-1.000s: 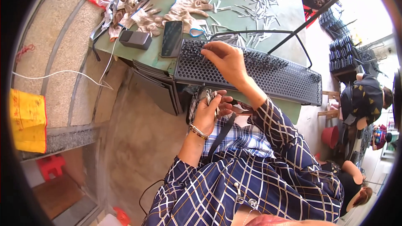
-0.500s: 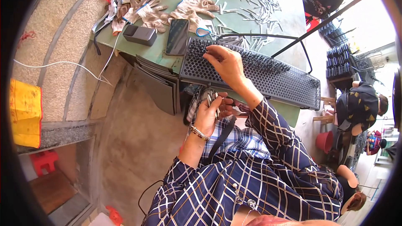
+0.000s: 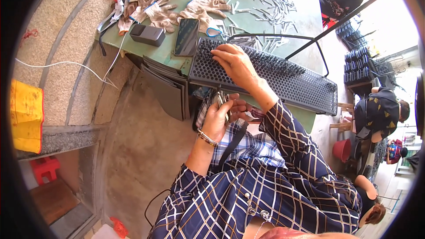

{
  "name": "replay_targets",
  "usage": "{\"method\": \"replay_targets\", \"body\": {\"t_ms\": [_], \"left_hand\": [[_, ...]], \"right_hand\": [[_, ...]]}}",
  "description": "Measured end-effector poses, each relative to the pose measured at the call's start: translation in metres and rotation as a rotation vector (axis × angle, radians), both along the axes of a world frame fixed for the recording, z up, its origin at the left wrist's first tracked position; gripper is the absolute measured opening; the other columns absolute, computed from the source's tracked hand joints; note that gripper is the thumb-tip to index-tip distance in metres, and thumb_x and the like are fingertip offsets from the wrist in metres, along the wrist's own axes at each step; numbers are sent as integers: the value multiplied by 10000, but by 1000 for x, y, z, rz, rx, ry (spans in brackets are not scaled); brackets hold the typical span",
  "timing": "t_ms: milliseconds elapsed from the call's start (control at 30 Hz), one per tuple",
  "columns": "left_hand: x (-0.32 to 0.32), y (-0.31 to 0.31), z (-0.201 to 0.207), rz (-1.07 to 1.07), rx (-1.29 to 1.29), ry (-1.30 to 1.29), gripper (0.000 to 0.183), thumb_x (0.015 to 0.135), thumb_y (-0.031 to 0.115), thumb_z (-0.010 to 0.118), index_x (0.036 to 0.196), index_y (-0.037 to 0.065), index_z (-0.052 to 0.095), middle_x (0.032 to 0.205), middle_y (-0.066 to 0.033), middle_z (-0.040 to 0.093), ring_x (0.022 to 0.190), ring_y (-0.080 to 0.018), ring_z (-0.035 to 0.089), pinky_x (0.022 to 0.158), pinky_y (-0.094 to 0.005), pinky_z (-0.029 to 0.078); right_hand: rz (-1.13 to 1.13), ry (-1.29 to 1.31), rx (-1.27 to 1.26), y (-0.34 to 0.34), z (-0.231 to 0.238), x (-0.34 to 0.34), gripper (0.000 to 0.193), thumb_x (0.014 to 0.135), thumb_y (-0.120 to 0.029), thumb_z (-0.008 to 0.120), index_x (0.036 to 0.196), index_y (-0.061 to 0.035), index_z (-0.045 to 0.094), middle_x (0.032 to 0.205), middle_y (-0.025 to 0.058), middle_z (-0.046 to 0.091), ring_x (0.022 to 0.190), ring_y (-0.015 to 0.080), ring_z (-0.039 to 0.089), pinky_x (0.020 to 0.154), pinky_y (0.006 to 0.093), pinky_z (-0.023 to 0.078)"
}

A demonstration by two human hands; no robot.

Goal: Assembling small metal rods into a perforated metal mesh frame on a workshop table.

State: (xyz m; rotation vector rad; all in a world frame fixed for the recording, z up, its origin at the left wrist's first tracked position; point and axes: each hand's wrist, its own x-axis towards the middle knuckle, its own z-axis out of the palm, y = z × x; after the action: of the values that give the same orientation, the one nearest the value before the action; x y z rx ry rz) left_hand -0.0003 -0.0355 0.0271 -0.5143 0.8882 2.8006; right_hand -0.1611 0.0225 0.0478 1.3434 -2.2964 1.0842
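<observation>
In my left hand (image 3: 215,121) is a bundle of thin silvery metal strips (image 3: 222,99), held in front of my lap with the fingers curled around it. My right hand (image 3: 239,67) is over the left part of a long black rack (image 3: 305,94) full of round holes. Its fingertips are pinched together at the rack's surface; whatever they hold is too small or hidden to name. Dark upright pieces (image 3: 276,64) fill many holes along the rack's far side, while bare holes show along the near side.
Loose grey strips (image 3: 274,6) are scattered over the green table (image 3: 248,15). A phone (image 3: 186,37), a dark box (image 3: 147,35) and work gloves (image 3: 201,11) lie left of the rack. A black metal bar (image 3: 341,23) slants across the right. Other people (image 3: 381,110) sit at the right.
My right hand has shifted slightly left and away from me over the rack, fingers still pinched. The left hand has barely moved and keeps its bundle of strips.
</observation>
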Motion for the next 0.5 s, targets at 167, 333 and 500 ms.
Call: {"method": "replay_targets", "body": {"t_ms": [167,333,500], "left_hand": [[0,-6,2,-18,46,17,264,952,153,455,1172,16,504,1017,-155,627,935,-242,640,754,-338,554],[1,-8,5,-38,46,9,273,953,166,466,1189,33,505,1031,-147,628,950,-231,637,763,-336,555],[2,-6,2,-29,37,10,284,950,166,479,1199,31,501,1040,-149,627,949,-233,637,765,-330,553]], "right_hand": [[78,-16,24,-4,3,-8,189,841,-117,607,993,-18,657,991,135,619,916,315,597,816,371,477],[107,-56,19,-3,-2,-10,192,833,-101,608,997,-12,654,1007,135,618,922,320,597,817,372,479],[163,96,68,4,-1,-6,191,813,-89,624,990,-25,660,1000,129,620,898,304,603,802,370,486]]}}
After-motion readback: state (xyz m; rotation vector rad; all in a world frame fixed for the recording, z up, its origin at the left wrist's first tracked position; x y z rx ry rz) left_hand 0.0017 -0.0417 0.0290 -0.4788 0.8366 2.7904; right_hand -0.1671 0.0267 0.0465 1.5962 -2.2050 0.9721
